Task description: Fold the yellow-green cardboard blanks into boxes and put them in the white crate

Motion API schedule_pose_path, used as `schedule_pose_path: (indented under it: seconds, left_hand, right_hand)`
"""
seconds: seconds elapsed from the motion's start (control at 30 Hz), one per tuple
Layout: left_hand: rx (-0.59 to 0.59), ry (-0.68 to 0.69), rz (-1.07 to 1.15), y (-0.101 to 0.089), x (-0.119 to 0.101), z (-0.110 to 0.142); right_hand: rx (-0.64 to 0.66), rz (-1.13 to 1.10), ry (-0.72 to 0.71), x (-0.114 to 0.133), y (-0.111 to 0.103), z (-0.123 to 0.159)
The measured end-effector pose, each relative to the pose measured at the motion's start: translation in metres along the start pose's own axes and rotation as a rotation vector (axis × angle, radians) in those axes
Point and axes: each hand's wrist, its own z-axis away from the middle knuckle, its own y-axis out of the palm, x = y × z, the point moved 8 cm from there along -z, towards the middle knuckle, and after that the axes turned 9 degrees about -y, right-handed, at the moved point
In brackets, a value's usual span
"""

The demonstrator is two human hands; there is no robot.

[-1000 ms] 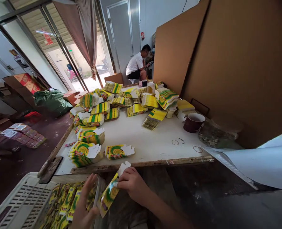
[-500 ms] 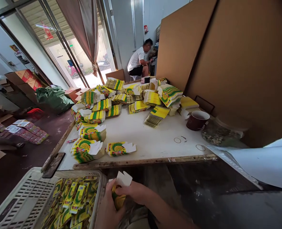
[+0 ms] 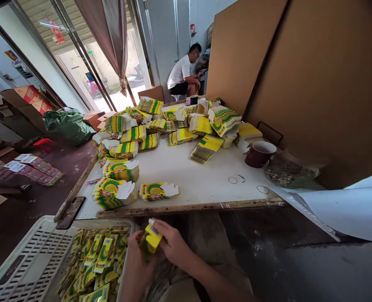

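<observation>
Both my hands hold one small yellow and green carton (image 3: 150,241) in front of my lap, below the table's near edge. My left hand (image 3: 134,264) grips its lower side with fingers curled round it. My right hand (image 3: 171,245) pinches its upper end, where a barcode flap shows. Just to the left stands a white slatted basket (image 3: 28,260) filled with several folded cartons of the same print. On the white table (image 3: 198,180) lie stacks of flat carton blanks, the nearest stack (image 3: 157,191) close to the front edge.
A dark red mug (image 3: 260,153) stands on the table's right side beside a clear bag of small bits (image 3: 286,173). Large cardboard sheets (image 3: 299,75) lean at the right. A dark phone (image 3: 70,212) lies at the table's left corner. Another person (image 3: 182,75) sits at the back by the door.
The flat blank between my hands has been folded up into a closed carton. Both hands came together on it, and the white end flap has been tucked down.
</observation>
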Motion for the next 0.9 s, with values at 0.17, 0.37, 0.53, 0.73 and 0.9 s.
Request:
schedule_pose_path:
  seconds: [0.17, 0.37, 0.53, 0.73, 0.9]
  left_hand:
    - [0.010, 0.025, -0.036, -0.017, -0.003, -0.001]
    - [0.086, -0.073, 0.080, -0.024, -0.006, -0.005]
    - [0.116, -0.024, 0.041, -0.018, -0.025, -0.007]
    - [-0.051, -0.058, -0.170, -0.066, 0.016, -0.008]
    - [-0.455, -0.175, -0.491, -0.144, 0.061, 0.005]
  right_hand:
    - [0.156, 0.102, -0.014, -0.008, -0.002, -0.003]
    - [0.315, 0.070, 0.023, -0.006, -0.019, -0.007]
    - [0.118, -0.007, 0.133, -0.017, -0.025, -0.009]
    - [-0.036, 0.076, 0.110, -0.019, -0.021, -0.015]
    - [-0.170, 0.335, 0.139, -0.038, -0.062, -0.063]
